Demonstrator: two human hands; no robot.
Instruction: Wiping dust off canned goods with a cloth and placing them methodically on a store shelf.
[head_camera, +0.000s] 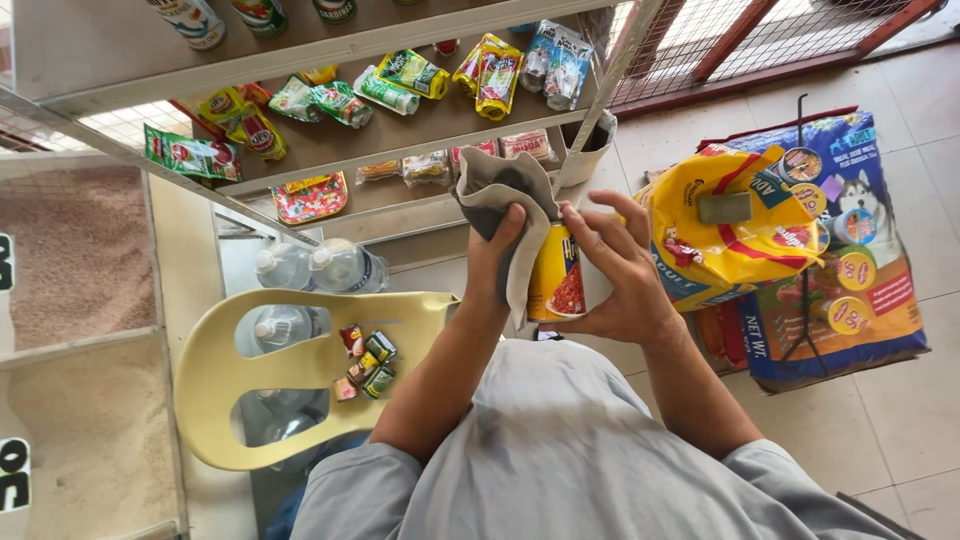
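My left hand (492, 262) grips a grey cloth (500, 190) and presses it against the side of a yellow and red tin can (556, 280). My right hand (615, 268) wraps around the can from the right and holds it upright in front of my chest. The cloth drapes over the top left of the can and hides part of it.
A pale yellow plastic chair (300, 375) at lower left carries several small cans. Water bottles (315, 268) stand behind it. Shelves (330, 150) above hold sachets and packets. Stacked pet food bags (800, 240) sit at right on the tiled floor.
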